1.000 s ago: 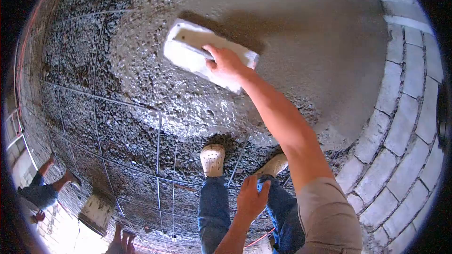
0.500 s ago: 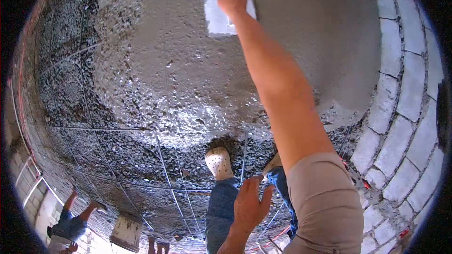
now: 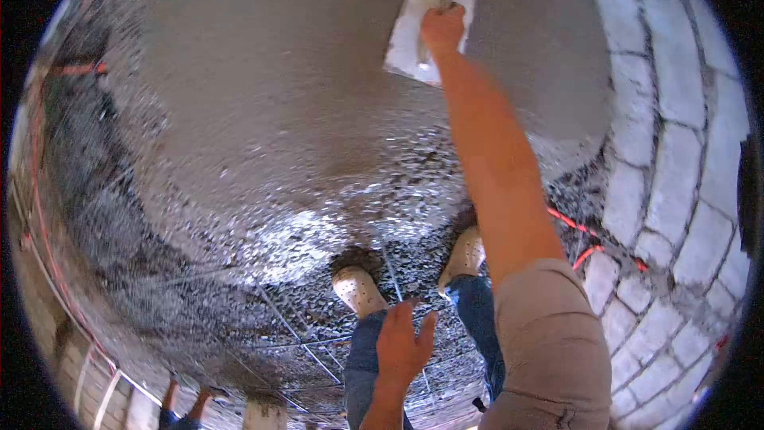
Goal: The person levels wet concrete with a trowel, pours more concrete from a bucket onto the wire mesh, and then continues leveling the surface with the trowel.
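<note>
My right hand (image 3: 443,29) is wrapped round the handle of a pale rectangular finishing trowel (image 3: 406,38). The trowel's blade lies on wet grey concrete (image 3: 270,72), smooth around it and rough with stones nearer my feet. Low in the view, my left hand (image 3: 402,348) hangs over my jeans (image 3: 364,354) with nothing in it and its fingers apart. Two light perforated clogs (image 3: 360,292) are on my feet, standing in gravel at the edge of the concrete.
Grey block wall (image 3: 667,167) runs along the right. Thin reinforcing bars (image 3: 294,326) cross the gravel near my feet. Orange tubing (image 3: 585,255) shows by the wall. At bottom left are another person's legs (image 3: 187,408) and a dirty pale bucket (image 3: 264,414).
The trowel has swung from nearly straight to a tilt, and more of its far end shows. The view has shifted, with some blur. My left hand still hangs low, its fingers apart.
</note>
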`<state>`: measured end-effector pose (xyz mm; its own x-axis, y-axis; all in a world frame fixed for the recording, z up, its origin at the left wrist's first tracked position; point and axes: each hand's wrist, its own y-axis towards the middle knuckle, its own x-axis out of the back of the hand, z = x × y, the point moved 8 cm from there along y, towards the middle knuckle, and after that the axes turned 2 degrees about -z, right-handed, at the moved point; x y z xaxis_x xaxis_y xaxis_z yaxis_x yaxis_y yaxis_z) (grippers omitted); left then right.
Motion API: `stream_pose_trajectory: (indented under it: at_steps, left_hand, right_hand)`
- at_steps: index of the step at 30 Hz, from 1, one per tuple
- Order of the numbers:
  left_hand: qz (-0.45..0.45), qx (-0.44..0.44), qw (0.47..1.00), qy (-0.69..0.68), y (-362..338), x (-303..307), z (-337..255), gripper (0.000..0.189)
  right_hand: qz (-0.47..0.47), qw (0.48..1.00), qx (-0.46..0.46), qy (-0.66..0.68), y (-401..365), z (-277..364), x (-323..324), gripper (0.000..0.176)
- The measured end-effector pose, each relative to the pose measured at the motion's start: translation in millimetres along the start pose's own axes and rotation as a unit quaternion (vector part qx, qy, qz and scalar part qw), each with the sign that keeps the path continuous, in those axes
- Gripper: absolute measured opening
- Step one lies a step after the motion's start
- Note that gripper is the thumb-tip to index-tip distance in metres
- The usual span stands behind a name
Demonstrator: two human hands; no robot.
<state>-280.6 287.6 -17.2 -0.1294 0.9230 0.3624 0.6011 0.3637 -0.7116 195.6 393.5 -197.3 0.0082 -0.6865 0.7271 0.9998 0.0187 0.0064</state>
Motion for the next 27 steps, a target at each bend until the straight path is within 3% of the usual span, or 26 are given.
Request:
stream_pose_trajectory:
  at_steps: [1,3,5,6,8,12,20,22,23,27]
  left_hand:
    - [0.003,-0.005,1.0,-0.01,1.7,-8.0,0.8,0.038]
    - [0.03,-0.021,0.999,-0.017,2.6,-25.0,-6.4,0.038]
    - [0.058,0.032,0.998,0.011,2.9,-38.0,-3.5,0.038]
    - [0.013,-0.048,0.999,0.011,5.0,-36.5,-18.8,0.038]
    - [0.027,-0.043,0.998,0.031,6.2,-52.5,-15.6,0.039]
    - [0.059,-0.046,0.994,0.074,11.3,-72.8,-26.2,0.038]
    - [0.065,-0.045,0.989,0.128,16.6,-107.3,-28.2,0.039]
    - [0.055,-0.052,0.986,0.149,13.8,-111.9,-28.5,0.04]
    - [0.04,-0.061,0.983,0.167,15.8,-114.4,-28.7,0.04]
    - [0.07,-0.009,0.985,0.157,19.3,-119.9,-13.4,0.04]
  right_hand:
    - [-0.039,0.999,-0.006,-0.024,8.8,-18.8,12.4,0.049]
    - [-0.022,0.999,-0.043,-0.02,19.6,-50.7,45.0,0.047]
    - [-0.079,0.994,-0.055,-0.047,27.3,-79.9,79.0,0.046]
    - [-0.087,0.993,-0.064,-0.048,31.9,-93.4,94.5,0.046]
    - [-0.092,0.985,-0.138,-0.048,33.4,-130.0,133.8,0.043]
    - [-0.12,0.971,-0.201,-0.053,30.3,-195.8,204.1,0.044]
    - [-0.208,0.917,-0.329,-0.084,-43.2,-340.4,334.0,0.049]
    - [-0.192,0.914,-0.335,-0.122,-68.2,-353.6,374.6,0.049]
    - [-0.191,0.925,-0.292,-0.149,-73.1,-372.2,390.3,0.047]
    - [-0.175,0.939,-0.273,-0.117,-59.6,-408.3,428.9,0.046]
